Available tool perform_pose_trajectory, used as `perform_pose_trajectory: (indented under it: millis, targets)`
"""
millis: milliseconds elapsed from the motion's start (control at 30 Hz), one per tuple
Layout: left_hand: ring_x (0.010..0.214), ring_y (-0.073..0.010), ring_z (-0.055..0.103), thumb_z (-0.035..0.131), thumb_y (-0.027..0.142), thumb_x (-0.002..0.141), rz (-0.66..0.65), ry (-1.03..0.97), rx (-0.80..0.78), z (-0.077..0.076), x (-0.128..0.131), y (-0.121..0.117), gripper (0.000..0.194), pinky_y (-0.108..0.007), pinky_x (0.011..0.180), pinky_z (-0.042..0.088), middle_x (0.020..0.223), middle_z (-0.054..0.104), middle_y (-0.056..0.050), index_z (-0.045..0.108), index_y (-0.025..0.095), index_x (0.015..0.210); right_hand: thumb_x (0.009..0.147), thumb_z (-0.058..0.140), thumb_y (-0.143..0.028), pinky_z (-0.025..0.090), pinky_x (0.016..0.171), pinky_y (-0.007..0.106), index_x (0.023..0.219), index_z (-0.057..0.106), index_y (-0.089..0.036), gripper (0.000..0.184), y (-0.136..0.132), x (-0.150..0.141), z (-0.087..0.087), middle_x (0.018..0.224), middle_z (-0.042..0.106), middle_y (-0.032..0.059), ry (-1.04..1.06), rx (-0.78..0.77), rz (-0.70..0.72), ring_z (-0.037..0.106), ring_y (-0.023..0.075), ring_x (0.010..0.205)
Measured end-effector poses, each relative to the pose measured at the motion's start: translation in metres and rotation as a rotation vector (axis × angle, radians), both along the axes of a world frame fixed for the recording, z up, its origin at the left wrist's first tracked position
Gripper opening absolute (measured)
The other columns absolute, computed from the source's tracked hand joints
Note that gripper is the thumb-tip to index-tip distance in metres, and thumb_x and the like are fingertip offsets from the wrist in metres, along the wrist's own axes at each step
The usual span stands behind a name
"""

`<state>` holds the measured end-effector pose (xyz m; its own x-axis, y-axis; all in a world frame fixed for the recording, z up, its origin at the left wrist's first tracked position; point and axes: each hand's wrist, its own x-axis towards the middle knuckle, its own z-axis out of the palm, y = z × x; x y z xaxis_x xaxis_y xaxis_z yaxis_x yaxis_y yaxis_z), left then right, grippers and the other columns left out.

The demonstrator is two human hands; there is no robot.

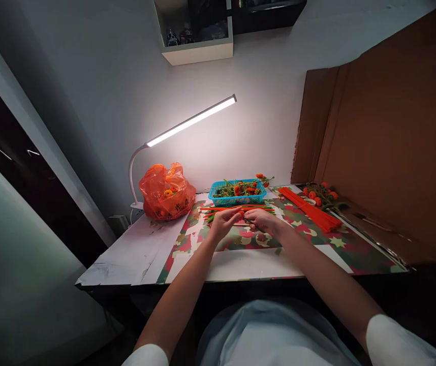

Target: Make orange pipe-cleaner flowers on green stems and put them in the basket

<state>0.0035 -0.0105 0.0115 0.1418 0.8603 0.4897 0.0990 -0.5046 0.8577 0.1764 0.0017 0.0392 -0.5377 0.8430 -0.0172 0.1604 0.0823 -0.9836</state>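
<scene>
At the back left corner of the desk (130, 254), a white clamp lamp (191, 121) is lit, its bar slanting up to the right. Beside it, an orange plastic bag (167, 198) stands open with orange flowers inside. Farther right, the left hand (223, 223) reaches over the middle of the desk, fingertips at a small orange flower piece (242, 215); how firmly its grip closes cannot be told. Behind both hands, orange and green fuzzy stems (212, 209) lie parallel to the back edge, and past them a blue plastic basket (237, 201) of green stems and orange flowers sits near that edge. The right hand (262, 221) pinches the flower piece from its own side. Toward the back right corner lie a fanned bundle of orange fuzzy sticks (311, 209), a roll of tape (310, 202) and orange flowers on green stems (320, 195), near a cardboard panel (385, 137).
</scene>
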Motion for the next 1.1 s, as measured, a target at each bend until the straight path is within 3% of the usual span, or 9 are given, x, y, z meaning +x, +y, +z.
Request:
perform_pose_trajectory:
  millis: [133, 300, 433, 600, 733, 833, 967, 1033, 1100]
  targets:
    - [0.058, -0.0131, 0.060, 0.065, 0.050, 0.072, -0.113, -0.069, -0.265, -0.003, -0.007, 0.007, 0.053, -0.026, 0.058, 0.048, 0.067, 0.067, -0.004, 0.067, 0.012, 0.110, 0.073, 0.056, -0.031, 0.036, 0.042, 0.020, 0.060, 0.047, -0.017, 0.021, 0.000, -0.003, -0.003, 0.054, 0.045, -0.0043, -0.030, 0.151, -0.045, 0.041, 0.0070, 0.043]
    - [0.064, -0.0132, 0.061, 0.073, 0.044, 0.066, -0.187, -0.043, -0.292, -0.003, -0.010, 0.006, 0.043, -0.025, 0.062, 0.048, 0.074, 0.069, -0.007, 0.072, 0.012, 0.095, 0.073, 0.055, -0.026, 0.033, 0.041, 0.019, 0.063, 0.055, -0.016, 0.014, 0.003, -0.008, -0.010, 0.053, 0.050, -0.0036, -0.162, 0.416, -0.140, 0.043, 0.0076, 0.043]
    - [0.072, -0.0185, 0.065, 0.077, 0.041, 0.061, -0.133, -0.039, -0.183, -0.004, -0.006, 0.003, 0.043, -0.033, 0.071, 0.053, 0.080, 0.071, -0.008, 0.071, 0.012, 0.093, 0.072, 0.056, -0.026, 0.035, 0.041, 0.019, 0.061, 0.055, -0.016, 0.015, 0.003, -0.006, -0.008, 0.052, 0.049, -0.0035, -0.083, 0.257, -0.121, 0.042, 0.0072, 0.043]
    - [0.081, -0.0197, 0.065, 0.073, 0.036, 0.067, -0.067, 0.106, 0.170, -0.003, 0.000, -0.004, 0.027, -0.035, 0.075, 0.055, 0.091, 0.069, -0.010, 0.071, 0.017, 0.086, 0.069, 0.061, -0.026, 0.034, 0.041, 0.019, 0.062, 0.054, -0.016, 0.014, 0.004, 0.008, 0.000, 0.053, 0.049, -0.0029, -0.013, -0.087, 0.048, 0.041, 0.0068, 0.043]
    - [0.084, -0.0189, 0.064, 0.069, 0.033, 0.071, -0.058, 0.191, 0.221, -0.001, 0.004, -0.008, 0.021, -0.032, 0.073, 0.055, 0.093, 0.068, -0.011, 0.069, 0.016, 0.084, 0.070, 0.060, -0.031, 0.037, 0.043, 0.021, 0.066, 0.056, -0.017, 0.015, 0.011, 0.013, -0.001, 0.057, 0.050, -0.0022, -0.055, -0.136, 0.166, 0.042, 0.0088, 0.047]
    - [0.075, -0.0154, 0.063, 0.072, 0.033, 0.068, 0.010, 0.095, 0.066, -0.003, 0.006, -0.006, 0.024, -0.028, 0.067, 0.054, 0.084, 0.066, -0.007, 0.064, 0.015, 0.081, 0.071, 0.058, -0.031, 0.045, 0.058, 0.026, 0.076, 0.058, -0.016, 0.016, 0.011, 0.010, -0.005, 0.071, 0.057, 0.0021, -0.097, 0.145, -0.005, 0.051, 0.0129, 0.060]
    - [0.072, -0.0144, 0.063, 0.076, 0.031, 0.060, 0.043, -0.151, -0.152, -0.007, 0.005, 0.002, 0.032, -0.028, 0.068, 0.051, 0.083, 0.066, -0.004, 0.060, 0.015, 0.083, 0.074, 0.058, -0.031, 0.039, 0.093, 0.040, 0.099, 0.057, -0.019, 0.028, -0.002, 0.011, -0.009, 0.112, 0.055, 0.0097, -0.050, 0.825, -0.511, 0.048, 0.0250, 0.108]
    - [0.075, -0.0159, 0.065, 0.075, 0.029, 0.059, 0.034, -0.251, -0.222, -0.008, 0.003, 0.006, 0.034, -0.030, 0.074, 0.051, 0.083, 0.068, -0.004, 0.062, 0.015, 0.087, 0.077, 0.057, -0.034, 0.034, 0.099, 0.044, 0.109, 0.052, -0.020, 0.036, -0.007, 0.012, -0.012, 0.123, 0.047, 0.0126, 0.017, 0.930, -0.797, 0.040, 0.0279, 0.119]
    - [0.077, -0.0174, 0.065, 0.075, 0.028, 0.059, 0.012, -0.313, -0.282, -0.009, 0.001, 0.008, 0.036, -0.034, 0.080, 0.049, 0.080, 0.069, -0.005, 0.063, 0.015, 0.090, 0.078, 0.057, -0.039, 0.039, 0.093, 0.044, 0.116, 0.046, -0.019, 0.045, -0.008, 0.009, -0.018, 0.120, 0.048, 0.0145, 0.091, 0.818, -0.889, 0.046, 0.0272, 0.111]
